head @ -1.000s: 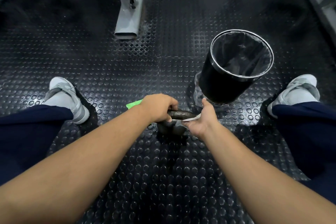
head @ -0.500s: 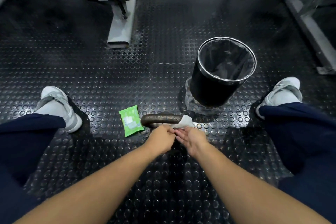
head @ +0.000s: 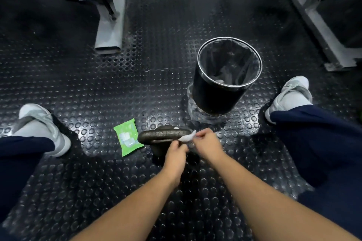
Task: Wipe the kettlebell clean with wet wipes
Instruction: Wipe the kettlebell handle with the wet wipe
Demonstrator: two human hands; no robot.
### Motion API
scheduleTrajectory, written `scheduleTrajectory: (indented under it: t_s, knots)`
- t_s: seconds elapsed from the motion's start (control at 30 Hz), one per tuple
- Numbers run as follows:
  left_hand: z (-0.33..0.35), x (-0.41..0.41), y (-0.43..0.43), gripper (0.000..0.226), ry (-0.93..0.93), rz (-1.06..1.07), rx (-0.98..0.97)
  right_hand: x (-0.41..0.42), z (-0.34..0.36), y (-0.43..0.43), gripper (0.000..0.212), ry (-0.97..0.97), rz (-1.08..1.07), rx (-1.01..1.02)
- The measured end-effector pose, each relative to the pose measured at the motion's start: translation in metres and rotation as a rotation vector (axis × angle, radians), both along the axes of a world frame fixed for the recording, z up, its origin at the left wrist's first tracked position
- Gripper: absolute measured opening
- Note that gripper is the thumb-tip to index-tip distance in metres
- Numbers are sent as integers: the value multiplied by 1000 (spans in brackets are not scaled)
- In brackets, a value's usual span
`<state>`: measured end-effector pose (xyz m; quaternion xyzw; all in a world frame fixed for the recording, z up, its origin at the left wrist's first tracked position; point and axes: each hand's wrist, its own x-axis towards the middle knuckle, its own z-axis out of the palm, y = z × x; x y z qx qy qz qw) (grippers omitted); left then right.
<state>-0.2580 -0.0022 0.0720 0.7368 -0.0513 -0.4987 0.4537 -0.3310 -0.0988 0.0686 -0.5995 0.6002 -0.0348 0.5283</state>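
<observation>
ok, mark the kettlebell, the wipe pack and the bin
kettlebell point(head: 164, 134): head view, on its handle.
wipe pack point(head: 128, 140): head view, middle of the green wrapper.
bin point(head: 215, 100): head view, black outer wall.

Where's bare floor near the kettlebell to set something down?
Free: black studded floor between green wipe packet and left white sneaker; between grey machine foot and black bin. Crowded: dark kettlebell, where left hand and right hand pinch a white wipe.
</observation>
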Motion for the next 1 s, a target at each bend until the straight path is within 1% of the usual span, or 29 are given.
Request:
scheduleTrajectory:
  t_s: [0.03,0.1,0.13,0.17,0.27,0.3,0.37,0.47,0.53,0.57,0.6,0.7,0.77,0.8,0.87,0.93,1.0]
  knots:
    - [-5,5,0,20,-45,-87,35,1,3,-4,12,-21,16,-27]
    - [-14,21,-2,17,-254,-347,173,6,10,-8,25,-84,99,-73]
    - [-18,28,-3,17,-306,-433,221,8,13,-8,30,-102,153,-95]
    - [-22,32,-3,19,-302,-490,240,9,15,-7,31,-101,210,-127]
    - [-35,36,-2,41,-222,-504,183,7,16,-1,32,-82,318,-208]
    - [-36,36,1,41,-205,-486,140,4,13,-2,32,-106,327,-213]
    - [-33,32,11,37,-189,-476,60,-2,8,-6,33,-180,321,-172]
    - [-23,21,27,51,-152,-438,-52,-6,10,-12,33,-241,320,-112]
    - [-21,13,32,59,-154,-439,-78,-6,11,-13,32,-270,296,-69]
    - [-20,13,31,60,-178,-456,-76,-5,11,-14,31,-289,283,-52]
    - [-19,15,27,58,-226,-505,-42,-5,10,-14,30,-298,280,-49]
    - [-14,29,17,50,-490,-811,179,-2,7,-15,29,-348,245,-3]
    - [-9,38,9,51,-582,-926,282,-1,7,-16,29,-355,246,13]
    - [-5,39,7,51,-588,-932,284,-2,7,-17,29,-353,254,6]
    - [-5,40,8,51,-537,-888,176,-3,5,-18,29,-347,259,4]
    - [-15,38,19,47,-393,-763,3,-6,5,-17,29,-364,251,16]
    - [-26,31,32,49,-271,-604,-122,-6,5,-15,31,-378,250,-5]
